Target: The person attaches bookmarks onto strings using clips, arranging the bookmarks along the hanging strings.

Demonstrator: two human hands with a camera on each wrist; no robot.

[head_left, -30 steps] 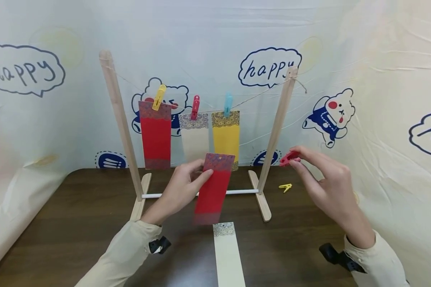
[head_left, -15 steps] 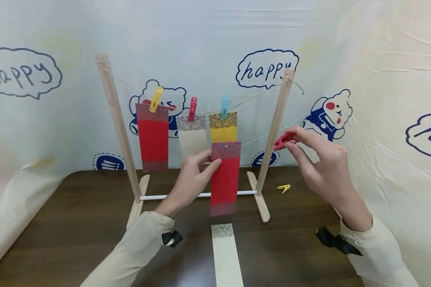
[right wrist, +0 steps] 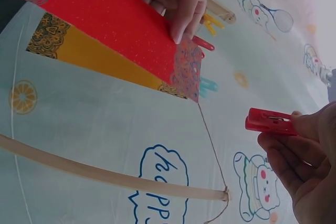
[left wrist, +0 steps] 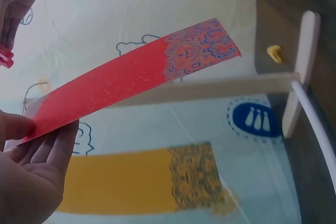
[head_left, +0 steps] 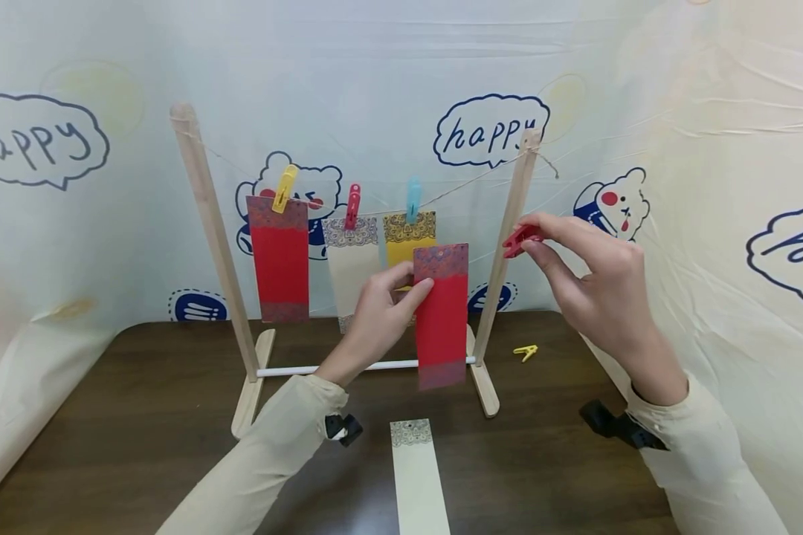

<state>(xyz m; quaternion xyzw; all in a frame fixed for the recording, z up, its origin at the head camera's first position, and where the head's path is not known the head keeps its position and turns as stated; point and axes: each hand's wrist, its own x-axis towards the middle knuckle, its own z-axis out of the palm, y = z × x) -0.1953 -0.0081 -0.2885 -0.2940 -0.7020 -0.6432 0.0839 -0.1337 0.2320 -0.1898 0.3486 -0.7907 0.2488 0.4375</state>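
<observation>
My left hand (head_left: 389,312) pinches a red paper card (head_left: 442,319) by its upper left edge, thumb in front. The card has a patterned band at each end and hangs upright before the yellow card (head_left: 408,229). In my right hand (head_left: 592,282), thumb and fingers pinch a red clothespin (head_left: 520,241) close to the right post. The right wrist view shows that clothespin (right wrist: 270,121) apart from the red card (right wrist: 110,24). A twine line (head_left: 465,183) runs between two wooden posts, sagging in the middle.
A red card (head_left: 279,260) under a yellow clothespin (head_left: 285,189), a cream card (head_left: 352,271) under a red one (head_left: 352,206) and the yellow card under a blue one (head_left: 413,199) hang there. On the table lie a yellow clothespin (head_left: 526,352) and a cream card (head_left: 420,475).
My left hand has carried the red card up and to the right, in front of the yellow one. My right hand has risen and moved left with the red clothespin.
</observation>
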